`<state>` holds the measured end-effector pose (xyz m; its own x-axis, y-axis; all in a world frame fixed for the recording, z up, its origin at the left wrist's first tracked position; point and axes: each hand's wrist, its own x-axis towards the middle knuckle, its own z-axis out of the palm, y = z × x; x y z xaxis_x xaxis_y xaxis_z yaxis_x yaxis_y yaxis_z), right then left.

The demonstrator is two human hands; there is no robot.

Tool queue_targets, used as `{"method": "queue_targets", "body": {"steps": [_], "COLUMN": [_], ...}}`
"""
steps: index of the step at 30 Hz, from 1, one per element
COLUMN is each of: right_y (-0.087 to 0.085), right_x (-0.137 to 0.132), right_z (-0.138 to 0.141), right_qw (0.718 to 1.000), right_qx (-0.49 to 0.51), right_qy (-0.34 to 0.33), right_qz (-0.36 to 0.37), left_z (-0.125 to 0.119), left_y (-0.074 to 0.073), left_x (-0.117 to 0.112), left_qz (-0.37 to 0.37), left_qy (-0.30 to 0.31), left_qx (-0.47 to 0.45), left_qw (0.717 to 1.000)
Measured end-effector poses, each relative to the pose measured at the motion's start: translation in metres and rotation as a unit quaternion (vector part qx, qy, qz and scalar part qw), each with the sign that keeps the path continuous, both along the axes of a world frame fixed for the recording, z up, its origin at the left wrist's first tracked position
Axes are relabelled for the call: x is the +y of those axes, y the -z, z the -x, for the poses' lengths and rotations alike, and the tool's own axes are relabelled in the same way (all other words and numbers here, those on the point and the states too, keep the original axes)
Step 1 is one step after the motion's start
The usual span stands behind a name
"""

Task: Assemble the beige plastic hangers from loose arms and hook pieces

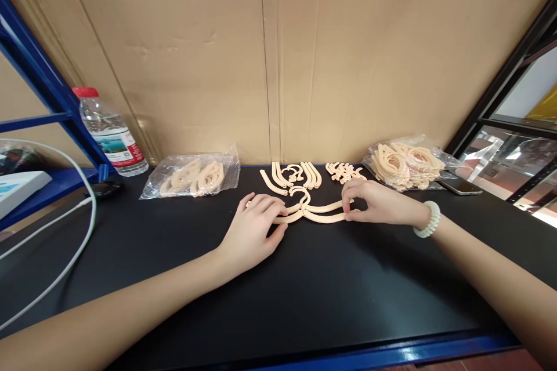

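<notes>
A beige plastic clothes hanger (324, 217) lies in front of me, its curved arms in pairs on either side of a central hook (299, 191). My left hand (256, 229) is closed over the left arms, fingers above and thumb below, hiding their outer ends. At the right ends, my right hand (365, 202) pinches the arms between thumb and fingers. Just behind the hanger lie several loose curved arm pieces (311, 175) and hook pieces (292, 173). A pile of small beige connector parts (343, 172) sits behind my right hand.
Clear bags of beige hanger parts lie left (195, 177) and right (404, 165) on the black table (282, 307). A phone (462, 184) is beside the right bag. A water bottle (114, 138) and white cable (82, 243) are left. Cardboard (195, 58) stands behind.
</notes>
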<state>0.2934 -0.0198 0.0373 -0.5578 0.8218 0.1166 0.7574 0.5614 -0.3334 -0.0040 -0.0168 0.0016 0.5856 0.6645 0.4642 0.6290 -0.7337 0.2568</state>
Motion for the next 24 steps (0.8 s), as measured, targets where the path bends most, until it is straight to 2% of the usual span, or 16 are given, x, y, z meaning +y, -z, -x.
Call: {"method": "queue_targets", "body": {"steps": [9, 24], "right_y": [0.002, 0.008], "right_x": [0.002, 0.009], "right_z": [-0.001, -0.006], "right_qw": [1.000, 0.999], "right_qx": [-0.003, -0.019], "right_qy": [0.015, 0.029], "right_qz": [-0.007, -0.038], "left_z": [0.002, 0.006], "left_y": [0.001, 0.002], "left_x": [0.008, 0.015], "left_qz": [0.006, 0.014], "left_qy": [-0.006, 0.001], "left_qx": [0.025, 0.001], "left_qw": [1.000, 1.000]}}
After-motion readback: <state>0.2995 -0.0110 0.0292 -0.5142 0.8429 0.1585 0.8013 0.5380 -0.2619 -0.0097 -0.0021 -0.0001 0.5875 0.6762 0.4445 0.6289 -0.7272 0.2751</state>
